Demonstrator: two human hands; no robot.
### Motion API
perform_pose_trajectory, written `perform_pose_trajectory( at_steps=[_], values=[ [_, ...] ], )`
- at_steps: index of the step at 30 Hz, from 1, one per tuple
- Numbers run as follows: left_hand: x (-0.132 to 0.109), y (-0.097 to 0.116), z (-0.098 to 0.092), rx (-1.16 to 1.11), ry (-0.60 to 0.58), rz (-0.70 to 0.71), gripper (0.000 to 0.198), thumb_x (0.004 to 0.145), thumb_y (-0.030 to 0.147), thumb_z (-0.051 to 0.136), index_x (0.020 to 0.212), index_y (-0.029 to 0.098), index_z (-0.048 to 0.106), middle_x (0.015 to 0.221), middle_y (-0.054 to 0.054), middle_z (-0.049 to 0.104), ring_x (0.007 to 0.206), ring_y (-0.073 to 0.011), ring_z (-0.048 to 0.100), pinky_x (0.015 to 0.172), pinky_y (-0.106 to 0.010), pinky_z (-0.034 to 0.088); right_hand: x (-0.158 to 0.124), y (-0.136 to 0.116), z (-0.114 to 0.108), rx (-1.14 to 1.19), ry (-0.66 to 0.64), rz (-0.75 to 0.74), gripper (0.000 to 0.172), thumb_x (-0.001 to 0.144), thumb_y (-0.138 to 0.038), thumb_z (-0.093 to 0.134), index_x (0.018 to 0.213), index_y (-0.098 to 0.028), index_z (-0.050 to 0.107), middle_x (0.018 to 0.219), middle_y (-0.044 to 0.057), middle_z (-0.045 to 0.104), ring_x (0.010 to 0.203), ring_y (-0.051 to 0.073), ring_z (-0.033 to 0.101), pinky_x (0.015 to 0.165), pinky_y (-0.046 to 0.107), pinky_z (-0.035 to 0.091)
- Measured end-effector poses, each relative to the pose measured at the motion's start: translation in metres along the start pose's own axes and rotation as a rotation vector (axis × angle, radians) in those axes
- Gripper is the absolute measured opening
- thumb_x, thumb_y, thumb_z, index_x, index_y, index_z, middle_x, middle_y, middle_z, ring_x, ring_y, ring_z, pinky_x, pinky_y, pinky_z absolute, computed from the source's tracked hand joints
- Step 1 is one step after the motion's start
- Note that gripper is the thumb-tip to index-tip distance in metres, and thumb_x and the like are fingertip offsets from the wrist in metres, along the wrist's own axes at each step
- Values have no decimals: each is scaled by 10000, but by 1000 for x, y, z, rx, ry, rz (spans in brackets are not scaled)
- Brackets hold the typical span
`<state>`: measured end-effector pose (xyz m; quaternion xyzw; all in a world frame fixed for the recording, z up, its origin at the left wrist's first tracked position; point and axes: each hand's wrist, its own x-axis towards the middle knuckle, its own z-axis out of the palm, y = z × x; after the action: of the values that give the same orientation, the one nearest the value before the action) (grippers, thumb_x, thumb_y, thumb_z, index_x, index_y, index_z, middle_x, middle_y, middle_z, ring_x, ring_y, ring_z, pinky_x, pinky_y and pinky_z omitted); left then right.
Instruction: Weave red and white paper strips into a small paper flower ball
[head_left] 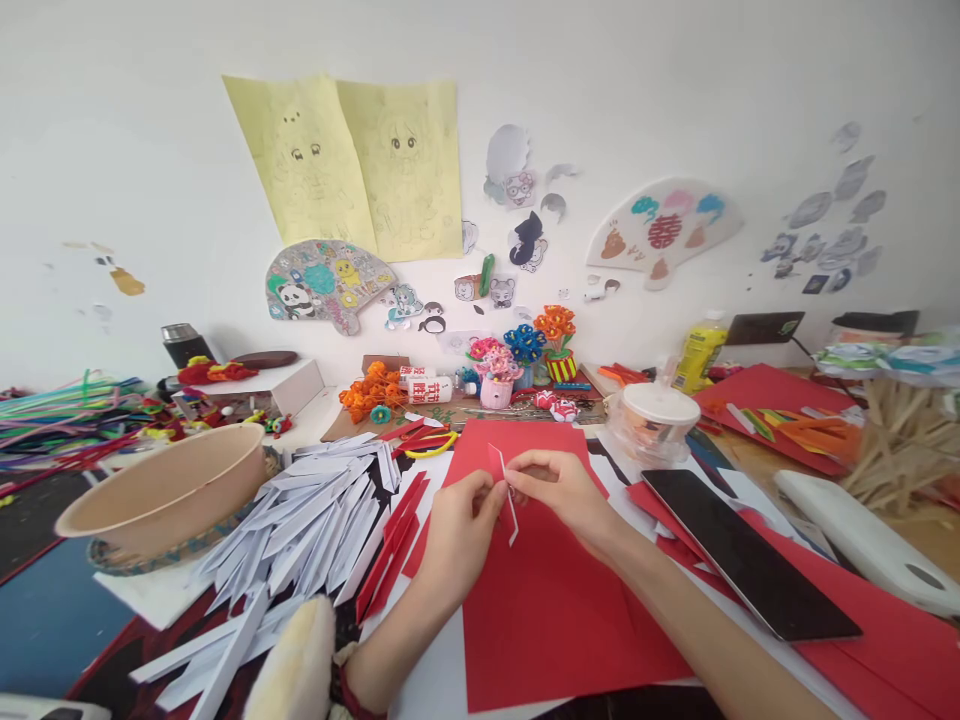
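Note:
A narrow folded strip of red paper with white edges (513,526) is held upright at a slant above a large red sheet (547,610). My left hand (466,520) pinches the strip from the left between thumb and fingers. From the right, my right hand (559,490) pinches the same strip, its fingertips close to those of the left. Left of the hands lie several folded red strips (391,550), and beyond them spreads a big pile of folded white paper strips (315,520).
A beige basin (165,490) stands at the left. A black tablet (750,550), a white power bank (862,540) and a lidded cup (660,415) are at the right. Small flower pots (496,385) stand by the wall.

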<state>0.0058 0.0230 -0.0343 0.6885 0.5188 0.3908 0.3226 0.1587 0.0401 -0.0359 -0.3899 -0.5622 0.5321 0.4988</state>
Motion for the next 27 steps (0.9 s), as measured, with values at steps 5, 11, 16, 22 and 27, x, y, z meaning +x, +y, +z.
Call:
perform_pose_trajectory(
  at_steps=[5, 11, 16, 22, 27],
  values=[
    [0, 1, -1, -19, -15, 4, 310, 869, 392, 474, 660, 178, 558, 578, 3, 551, 555, -150, 513, 546, -239, 354, -1, -1, 1, -12, 10, 0, 261, 737, -411, 743, 757, -157, 686, 680, 7, 644, 643, 153, 575, 645, 297, 470],
    [0, 1, -1, -30, -27, 4, 310, 867, 396, 479, 675, 174, 579, 580, 2, 553, 547, -147, 510, 539, -237, 361, -1, -1, 1, -17, 12, 1, 285, 742, -431, 738, 770, -151, 690, 689, 14, 644, 652, 158, 571, 649, 302, 468],
    [-1, 3, -1, -27, -34, 5, 300, 866, 384, 481, 676, 174, 581, 562, 17, 520, 524, -130, 455, 520, -227, 333, 0, 1, 0, -16, 1, -7, 284, 751, -432, 736, 766, -153, 685, 698, 11, 635, 650, 151, 563, 652, 298, 470],
    [-1, 3, -2, 6, -9, 13, 309, 867, 376, 475, 634, 181, 531, 552, 26, 474, 525, -125, 416, 515, -228, 310, 0, -1, -1, -7, -30, -9, 284, 751, -427, 746, 755, -154, 667, 673, 5, 626, 641, 148, 569, 649, 296, 476],
    [-2, 4, -3, 48, -34, 33, 331, 895, 369, 434, 668, 174, 577, 570, 6, 543, 539, -136, 476, 530, -232, 341, 0, -1, 0, 17, -23, -17, 327, 769, -460, 728, 933, -190, 644, 753, -11, 628, 632, 138, 583, 637, 294, 478]
  ],
)
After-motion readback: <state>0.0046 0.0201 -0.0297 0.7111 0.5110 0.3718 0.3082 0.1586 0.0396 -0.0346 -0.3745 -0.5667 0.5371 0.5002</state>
